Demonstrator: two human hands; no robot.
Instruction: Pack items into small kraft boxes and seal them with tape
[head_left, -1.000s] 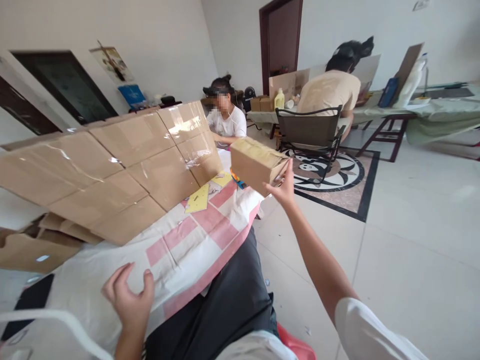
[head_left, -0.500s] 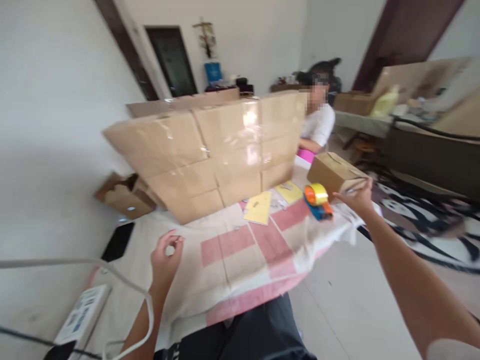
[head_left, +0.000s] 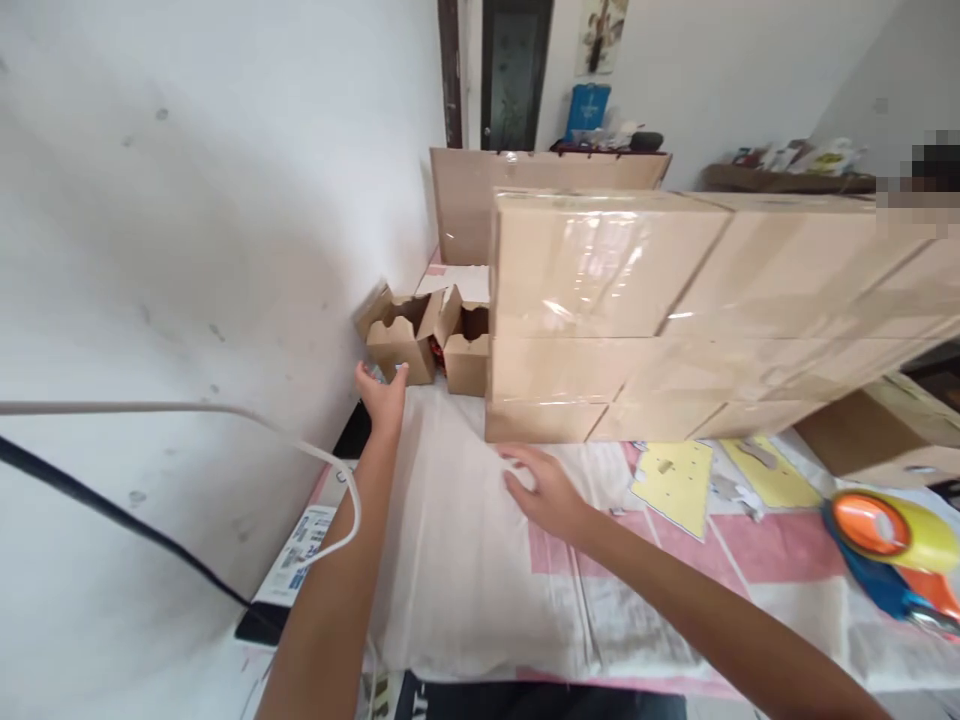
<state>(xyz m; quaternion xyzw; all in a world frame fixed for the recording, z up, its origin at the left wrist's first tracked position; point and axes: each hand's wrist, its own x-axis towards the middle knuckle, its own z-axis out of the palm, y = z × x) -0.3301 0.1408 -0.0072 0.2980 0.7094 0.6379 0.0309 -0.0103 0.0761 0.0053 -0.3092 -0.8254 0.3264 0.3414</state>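
Now the left hand [head_left: 382, 395], fingers spread and empty, reaches toward the open box [head_left: 403, 340] at ten o'clock, not yet touching it, while the right hand [head_left: 544, 490] rests flat, empty, on the cloth [head_left: 450, 560]

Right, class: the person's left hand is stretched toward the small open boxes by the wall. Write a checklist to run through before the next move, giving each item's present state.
1. Left hand free to grasp: ok, fingers spread, nothing held.
2. Open small box within reach: ok, fingertips are right by its near side.
3. Box empty: cannot tell, its inside is hidden.
4. Right hand out of the way: ok, resting flat on the cloth, below the taped box stack.
5. White cable clear of the left arm: not ok, it loops across the forearm.
6. Tape dispenser at hand: ok, lying at the right on the cloth.
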